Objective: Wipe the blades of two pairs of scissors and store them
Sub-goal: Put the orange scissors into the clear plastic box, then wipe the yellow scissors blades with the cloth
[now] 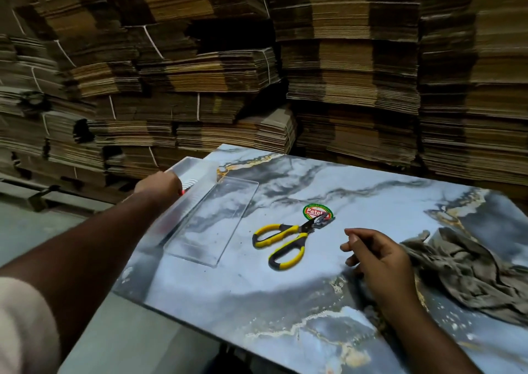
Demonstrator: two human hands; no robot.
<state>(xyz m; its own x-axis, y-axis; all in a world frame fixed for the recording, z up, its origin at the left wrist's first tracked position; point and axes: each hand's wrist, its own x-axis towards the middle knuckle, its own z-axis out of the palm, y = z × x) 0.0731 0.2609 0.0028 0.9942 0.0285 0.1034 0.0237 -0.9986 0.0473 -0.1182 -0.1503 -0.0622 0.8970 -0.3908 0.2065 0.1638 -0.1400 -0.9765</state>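
1. Table (285,302): marbled grey-blue top, bearing every item below.
2. Cloth (468,268): crumpled grey rag at the right side, just beside the right wrist.
3. Right hand (380,256): hovered low over the table, fingers loosely curled and parted, holding nothing, pointed toward the yellow scissors.
4. Yellow scissors (281,241): lay flat mid-table, handles nearest, blade tips on a round sticker (315,212). Judged still to be wiped; the next move called for picking them up and taking the cloth.
5. Clear lid (213,221): lay flat, left of the scissors.
6. Clear case (190,191): at the far left edge; something red inside, probably the first pair being stored.
7. Left hand (160,185): reached to the case, fingers hidden; grip could not be told.
8. Cardboard stacks (257,59): behind.
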